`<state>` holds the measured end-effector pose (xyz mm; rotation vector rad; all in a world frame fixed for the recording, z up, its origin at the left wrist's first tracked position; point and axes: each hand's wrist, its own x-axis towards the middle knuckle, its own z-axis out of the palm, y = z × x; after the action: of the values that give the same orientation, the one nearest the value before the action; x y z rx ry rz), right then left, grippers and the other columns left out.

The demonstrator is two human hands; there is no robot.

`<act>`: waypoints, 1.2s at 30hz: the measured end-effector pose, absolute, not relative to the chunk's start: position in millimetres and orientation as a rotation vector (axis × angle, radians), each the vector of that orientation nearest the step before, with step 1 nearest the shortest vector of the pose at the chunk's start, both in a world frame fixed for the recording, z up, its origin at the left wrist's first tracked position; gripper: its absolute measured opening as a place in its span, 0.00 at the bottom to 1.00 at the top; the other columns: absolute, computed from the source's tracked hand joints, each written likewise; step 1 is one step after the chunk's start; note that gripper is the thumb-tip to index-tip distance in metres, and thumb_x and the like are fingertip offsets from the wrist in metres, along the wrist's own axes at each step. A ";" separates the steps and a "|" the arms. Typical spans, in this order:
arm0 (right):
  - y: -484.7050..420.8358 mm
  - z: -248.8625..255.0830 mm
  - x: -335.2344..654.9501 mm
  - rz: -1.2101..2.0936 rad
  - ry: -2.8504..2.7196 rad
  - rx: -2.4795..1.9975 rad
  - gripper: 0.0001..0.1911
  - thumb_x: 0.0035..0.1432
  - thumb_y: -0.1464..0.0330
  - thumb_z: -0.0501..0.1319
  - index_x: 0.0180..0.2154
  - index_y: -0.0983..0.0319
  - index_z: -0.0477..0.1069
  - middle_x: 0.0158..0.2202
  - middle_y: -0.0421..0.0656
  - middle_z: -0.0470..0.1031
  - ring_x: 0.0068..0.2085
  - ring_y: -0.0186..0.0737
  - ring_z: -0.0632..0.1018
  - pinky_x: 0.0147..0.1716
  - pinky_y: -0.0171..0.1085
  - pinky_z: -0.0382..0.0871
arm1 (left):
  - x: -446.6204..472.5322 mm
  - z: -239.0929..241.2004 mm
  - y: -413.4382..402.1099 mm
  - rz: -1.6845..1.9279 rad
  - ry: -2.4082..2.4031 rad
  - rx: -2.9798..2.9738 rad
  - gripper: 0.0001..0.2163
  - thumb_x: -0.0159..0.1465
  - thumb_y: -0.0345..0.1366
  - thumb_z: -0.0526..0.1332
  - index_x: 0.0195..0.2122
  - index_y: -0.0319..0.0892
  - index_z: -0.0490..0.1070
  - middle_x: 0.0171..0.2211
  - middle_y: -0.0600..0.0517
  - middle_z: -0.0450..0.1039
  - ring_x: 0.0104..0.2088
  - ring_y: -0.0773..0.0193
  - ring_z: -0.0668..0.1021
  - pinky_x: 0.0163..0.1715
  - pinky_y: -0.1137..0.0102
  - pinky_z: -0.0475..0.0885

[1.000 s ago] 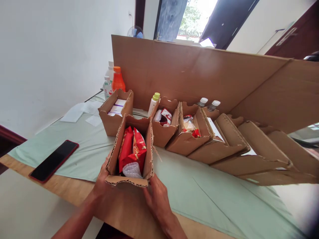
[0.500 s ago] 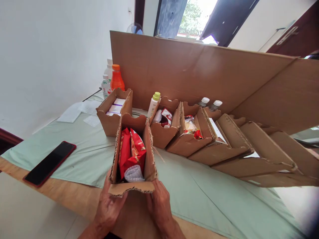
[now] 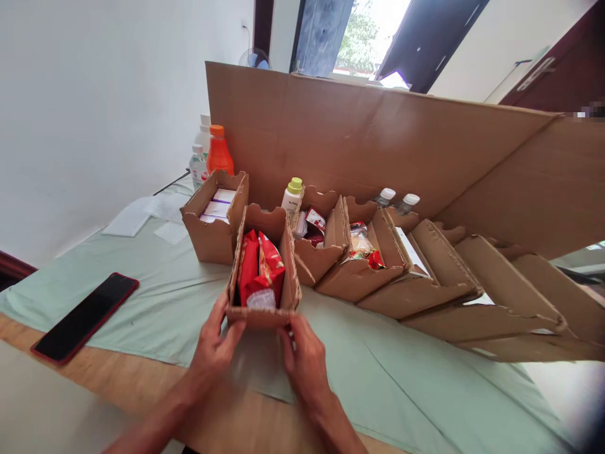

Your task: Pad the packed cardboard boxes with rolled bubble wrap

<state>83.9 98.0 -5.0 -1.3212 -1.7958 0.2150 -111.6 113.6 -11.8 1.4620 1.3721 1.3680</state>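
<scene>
Both hands on the near end of the box, lower centre of the frame.

My left hand (image 3: 215,350) and right hand (image 3: 302,356) grip the front corners of the box (image 3: 263,277), fingers curled on the cardboard, thumbs up at its near wall. The box sits just above my fingers in the frame, its long axis running away from me toward the row of other boxes (image 3: 359,265) under the cardboard sheet (image 3: 378,139). Neither hand is nearer; they flank it evenly. Red packets (image 3: 259,271) stand inside it. Its far end lies in the gap between the box of white cartons (image 3: 215,221) on the left and the one by the white bottle (image 3: 292,197) on the right. A phone (image 3: 85,317) lies on the green cloth (image 3: 378,372) at lower left.
</scene>
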 end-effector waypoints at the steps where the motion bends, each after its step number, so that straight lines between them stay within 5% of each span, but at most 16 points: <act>1: 111.8 -4.9 82.1 0.227 -1.782 -1.340 0.19 0.69 0.73 0.53 0.58 0.59 0.70 0.45 0.48 0.81 0.44 0.44 0.83 0.43 0.40 0.79 | -113.4 -8.0 132.3 1.354 1.392 1.502 0.25 0.67 0.45 0.60 0.63 0.43 0.65 0.54 0.43 0.76 0.53 0.52 0.79 0.51 0.61 0.77; 11: 118.2 -41.9 87.7 0.252 -1.820 -1.359 0.17 0.66 0.73 0.55 0.52 0.61 0.76 0.52 0.51 0.80 0.52 0.47 0.81 0.52 0.46 0.79 | -104.1 -6.0 167.4 1.319 1.536 1.624 0.11 0.64 0.38 0.59 0.45 0.42 0.74 0.36 0.49 0.74 0.35 0.60 0.78 0.28 0.70 0.73; 15: 113.7 -48.7 90.8 0.275 -1.847 -1.358 0.15 0.65 0.73 0.57 0.50 0.60 0.77 0.53 0.49 0.80 0.52 0.47 0.81 0.52 0.46 0.78 | -91.6 -4.5 182.1 1.256 1.461 1.733 0.15 0.63 0.35 0.58 0.50 0.43 0.73 0.42 0.47 0.76 0.39 0.59 0.80 0.25 0.72 0.72; 23: 117.9 -48.7 93.2 0.305 -1.871 -1.315 0.13 0.65 0.74 0.56 0.47 0.59 0.76 0.52 0.49 0.80 0.50 0.45 0.81 0.49 0.45 0.77 | -103.6 3.4 199.9 1.270 1.432 1.971 0.20 0.61 0.33 0.60 0.55 0.44 0.72 0.49 0.45 0.76 0.48 0.54 0.80 0.44 0.60 0.79; 29: 119.5 -48.9 92.9 0.315 -1.888 -1.306 0.13 0.66 0.74 0.56 0.45 0.58 0.77 0.50 0.48 0.81 0.48 0.46 0.81 0.48 0.46 0.77 | -166.2 72.9 215.7 1.542 1.750 2.361 0.22 0.64 0.32 0.63 0.59 0.43 0.70 0.64 0.39 0.65 0.69 0.43 0.62 0.67 0.46 0.58; 32: 121.1 -47.9 92.2 0.302 -1.892 -1.297 0.12 0.66 0.73 0.56 0.44 0.58 0.78 0.49 0.47 0.81 0.47 0.46 0.81 0.47 0.46 0.77 | -191.7 95.4 248.2 1.340 1.835 2.516 0.14 0.62 0.32 0.63 0.49 0.44 0.78 0.68 0.41 0.61 0.73 0.37 0.53 0.67 0.42 0.54; 36: 121.9 -46.7 91.6 0.272 -1.886 -1.290 0.12 0.67 0.72 0.56 0.42 0.59 0.78 0.48 0.48 0.82 0.47 0.47 0.82 0.47 0.47 0.77 | -209.5 101.0 258.6 1.226 1.803 2.531 0.07 0.62 0.31 0.61 0.31 0.44 0.80 0.68 0.44 0.64 0.73 0.36 0.53 0.66 0.39 0.54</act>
<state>91.6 121.9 -46.7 -1.2898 -1.8861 0.2721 -209.5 258.6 101.0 2.5308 1.8027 1.2258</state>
